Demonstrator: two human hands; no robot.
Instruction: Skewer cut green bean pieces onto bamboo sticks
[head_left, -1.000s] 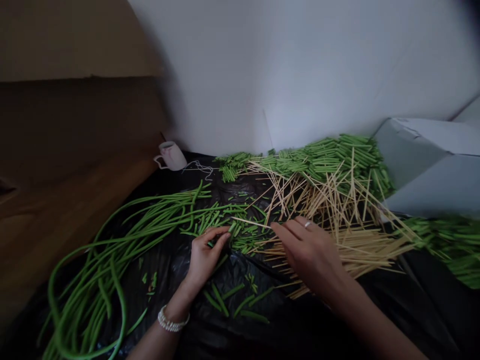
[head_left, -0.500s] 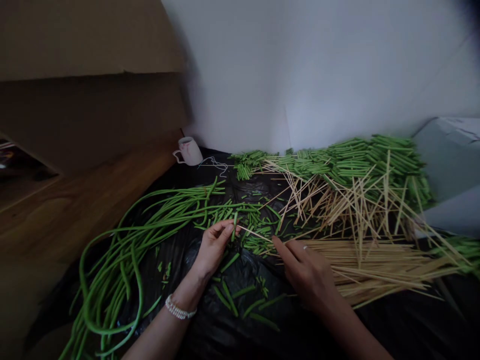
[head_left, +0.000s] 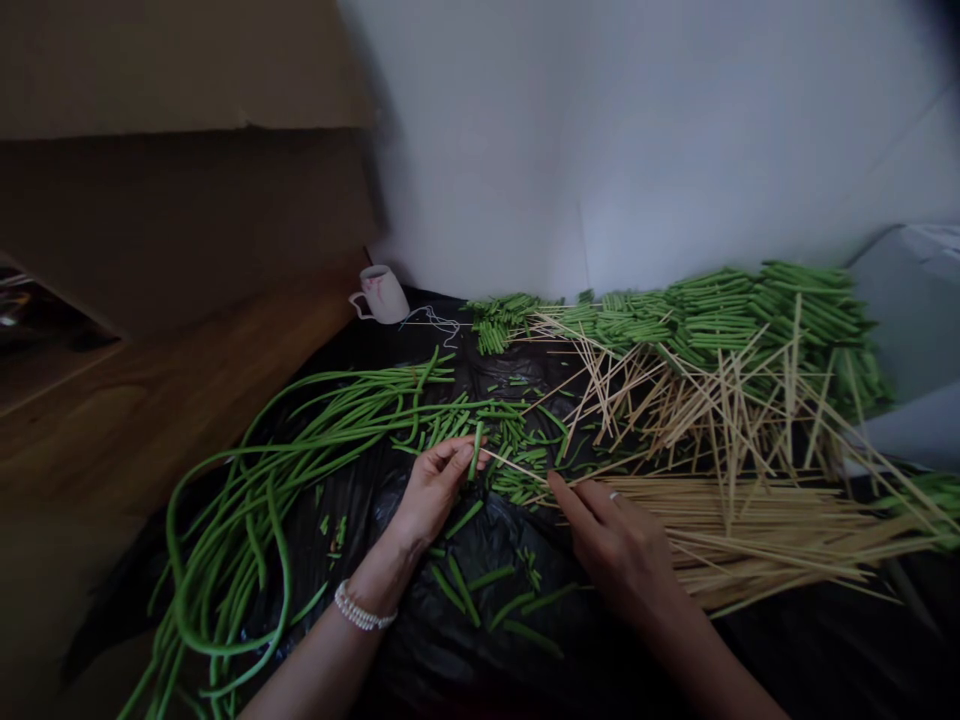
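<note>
Between the thumb and fingers of my left hand (head_left: 439,488) is a short piece of green bean (head_left: 476,450), held upright. My right hand (head_left: 619,535) pinches a thin wooden skewer (head_left: 517,466), whose far end meets the bean piece at my left fingertips. Whether the tip has gone through the bean is too small to tell. Cut bean pieces (head_left: 517,485) lie just beyond and between the hands. Beside my right hand is a stack of loose skewers (head_left: 750,510). Long uncut beans (head_left: 225,530) curl at the left.
Skewered rows of beans (head_left: 712,315) lie along the pale wall, their sticks pointing forward. A mug (head_left: 384,295) with white string (head_left: 439,322) stands at the back left. Black plastic sheeting (head_left: 405,640) covers the surface. A grey box (head_left: 911,320) is at the right.
The view has shifted slightly, so the scene sits a little differently in the frame. Both hands keep nearly the same hold on bean piece and skewer.
</note>
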